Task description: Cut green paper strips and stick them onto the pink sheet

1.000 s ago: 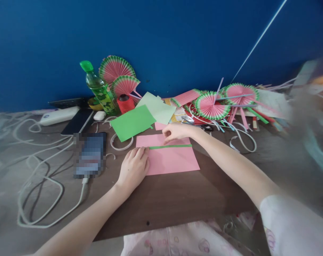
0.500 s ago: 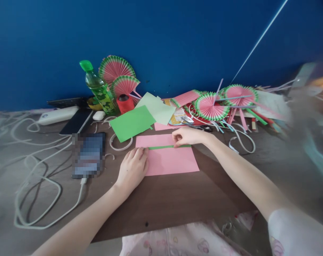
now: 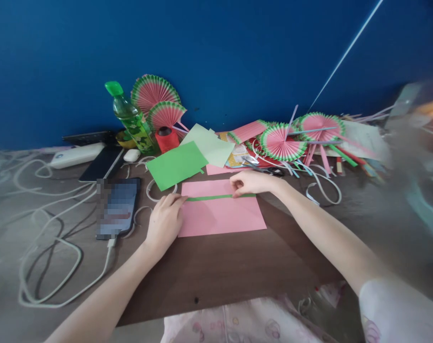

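A pink paper sheet (image 3: 223, 216) lies flat on the dark wooden table (image 3: 230, 271). A thin green paper strip (image 3: 209, 197) runs across its upper part. My left hand (image 3: 163, 221) rests at the sheet's left edge, fingers stretched, fingertips on the strip's left end. My right hand (image 3: 250, 183) presses the strip's right part against the sheet with bent fingers pinched together.
A green sheet (image 3: 176, 165) and a pale green sheet (image 3: 209, 144) lie behind. A phone (image 3: 116, 206) with white cables lies at left. A green bottle (image 3: 130, 119), a red cup (image 3: 167, 139) and watermelon paper fans (image 3: 283, 142) stand along the blue wall.
My left hand slid left to the sheet's edge, uncovering the strip's left end. My right hand moved right along the strip, then stayed.
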`<state>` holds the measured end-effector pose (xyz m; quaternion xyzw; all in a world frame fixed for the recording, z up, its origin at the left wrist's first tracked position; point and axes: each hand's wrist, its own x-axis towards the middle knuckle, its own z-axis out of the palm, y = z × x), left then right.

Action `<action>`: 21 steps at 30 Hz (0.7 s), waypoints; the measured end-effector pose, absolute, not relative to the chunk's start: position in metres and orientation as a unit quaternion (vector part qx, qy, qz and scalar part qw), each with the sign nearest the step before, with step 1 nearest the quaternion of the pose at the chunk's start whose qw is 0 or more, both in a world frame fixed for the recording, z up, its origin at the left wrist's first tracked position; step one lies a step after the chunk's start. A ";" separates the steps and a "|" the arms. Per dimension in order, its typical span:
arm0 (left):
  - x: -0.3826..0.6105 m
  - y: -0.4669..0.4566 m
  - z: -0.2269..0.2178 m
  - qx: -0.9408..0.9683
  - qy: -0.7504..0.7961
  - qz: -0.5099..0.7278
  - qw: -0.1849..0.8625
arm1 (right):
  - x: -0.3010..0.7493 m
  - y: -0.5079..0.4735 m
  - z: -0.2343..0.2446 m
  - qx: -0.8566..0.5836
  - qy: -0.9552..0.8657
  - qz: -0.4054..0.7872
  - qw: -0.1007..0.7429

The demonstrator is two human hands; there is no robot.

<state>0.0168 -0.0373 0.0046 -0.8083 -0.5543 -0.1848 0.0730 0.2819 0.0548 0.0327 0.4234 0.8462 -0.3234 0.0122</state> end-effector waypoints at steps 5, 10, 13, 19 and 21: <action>0.013 -0.036 0.004 -0.818 -0.544 -0.157 0.096 | 0.281 0.055 0.034 0.424 0.844 -0.326 0.018; 0.015 -0.038 0.007 -0.819 -0.541 -0.150 0.119 | 0.282 0.055 0.034 0.426 0.844 -0.325 0.019; 0.014 -0.037 0.006 -0.817 -0.541 -0.150 0.132 | 0.282 0.055 0.034 0.423 0.846 -0.325 0.018; 0.013 -0.038 0.006 -0.814 -0.542 -0.155 0.139 | 0.281 0.054 0.036 0.422 0.846 -0.327 0.019; 0.013 -0.037 0.009 -0.810 -0.546 -0.166 0.134 | 0.281 0.054 0.036 0.422 0.846 -0.325 0.018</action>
